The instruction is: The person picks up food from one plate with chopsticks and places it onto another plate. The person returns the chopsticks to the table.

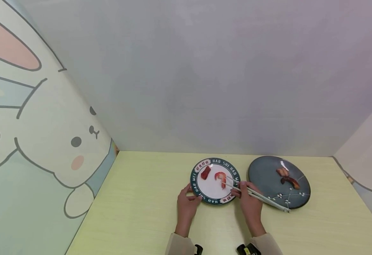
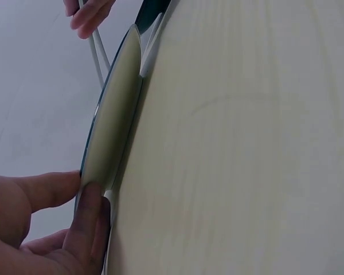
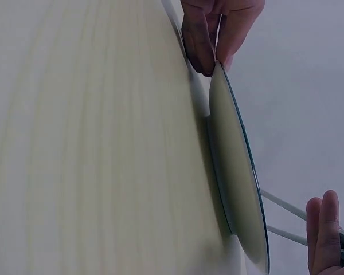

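A round white plate with a dark green lettered rim (image 1: 198, 193) stands at the middle of the table in the head view. My left hand (image 1: 187, 205) pinches its near left edge, the thumb and fingers at the rim also showing in the left wrist view (image 2: 63, 220). In my right hand (image 1: 249, 202) is a pair of pale chopsticks (image 1: 273, 203), their tips at an orange-and-white shrimp (image 1: 223, 180) on the plate. A red-brown chunk (image 1: 206, 173) lies on the plate's upper left.
Just right of the white plate is a larger blue-grey plate (image 1: 259, 173) with painted blossoms. It bears a pinkish layered piece (image 1: 282, 172) and a dark brown curved piece (image 1: 291, 182). A grey wall (image 1: 186, 106) rises behind the pale wooden table (image 1: 141, 198).
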A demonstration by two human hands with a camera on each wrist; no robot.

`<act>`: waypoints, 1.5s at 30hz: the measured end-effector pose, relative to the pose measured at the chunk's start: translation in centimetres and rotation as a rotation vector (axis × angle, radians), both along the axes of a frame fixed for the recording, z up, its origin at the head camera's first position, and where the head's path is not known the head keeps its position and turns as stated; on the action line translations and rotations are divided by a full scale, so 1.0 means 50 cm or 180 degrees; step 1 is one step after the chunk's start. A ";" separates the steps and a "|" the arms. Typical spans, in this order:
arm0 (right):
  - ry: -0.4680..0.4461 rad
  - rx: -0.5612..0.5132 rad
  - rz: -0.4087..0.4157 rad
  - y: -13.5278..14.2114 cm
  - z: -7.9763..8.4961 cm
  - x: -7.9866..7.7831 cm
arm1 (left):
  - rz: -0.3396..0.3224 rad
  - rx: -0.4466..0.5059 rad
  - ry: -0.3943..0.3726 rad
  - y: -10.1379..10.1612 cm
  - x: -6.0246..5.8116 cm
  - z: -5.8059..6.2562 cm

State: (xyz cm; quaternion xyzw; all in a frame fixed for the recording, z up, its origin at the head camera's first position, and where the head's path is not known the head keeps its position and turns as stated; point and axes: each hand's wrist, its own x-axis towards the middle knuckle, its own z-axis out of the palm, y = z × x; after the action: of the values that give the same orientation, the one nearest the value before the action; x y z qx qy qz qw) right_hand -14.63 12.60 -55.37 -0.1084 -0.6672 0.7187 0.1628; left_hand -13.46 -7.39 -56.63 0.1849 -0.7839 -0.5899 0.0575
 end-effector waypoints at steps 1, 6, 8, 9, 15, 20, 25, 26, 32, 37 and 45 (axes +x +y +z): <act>-0.0001 0.0033 0.0011 -0.002 -0.001 0.000 | 0.0000 0.0010 0.0001 0.000 0.000 0.000; 0.0025 0.0177 0.0005 -0.006 -0.006 -0.003 | -0.0011 0.0039 0.0047 0.001 0.003 0.006; 0.0048 0.0189 -0.0013 -0.006 -0.008 -0.005 | -0.0018 0.0040 0.0067 0.002 0.003 0.007; 0.0052 0.0203 -0.0021 -0.006 -0.008 -0.006 | -0.0020 0.0047 0.0064 0.002 0.003 0.007; 0.0013 0.0224 -0.0059 -0.006 -0.007 -0.012 | -0.0022 0.0022 0.0068 0.003 -0.001 0.005; 0.0038 0.0211 -0.0011 -0.005 -0.008 -0.017 | 0.0000 0.0001 -0.0008 0.006 -0.003 0.008; 0.0054 0.0334 0.0080 -0.004 -0.008 -0.020 | -0.0012 0.0006 0.0020 0.005 -0.001 0.008; 0.0054 0.0366 0.0082 -0.003 -0.008 -0.020 | -0.0017 0.0001 0.0031 0.005 -0.001 0.007; 0.0046 0.0642 -0.0026 -0.001 -0.007 -0.024 | -0.0026 0.0020 0.0011 0.002 -0.004 0.001; 0.0050 0.0856 -0.0158 -0.001 -0.007 -0.026 | -0.0008 0.0014 0.0016 0.001 -0.004 0.002; 0.0103 0.0780 -0.0146 -0.005 0.004 -0.019 | 0.0003 0.0019 0.0038 0.001 0.003 0.002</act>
State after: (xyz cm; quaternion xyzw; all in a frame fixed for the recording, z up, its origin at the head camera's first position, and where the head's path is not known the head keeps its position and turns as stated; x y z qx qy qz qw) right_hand -15.59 12.33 -55.18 -0.0913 -0.7447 0.6295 0.2020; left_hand -13.32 -7.36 -56.51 0.1818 -0.7818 -0.5933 0.0619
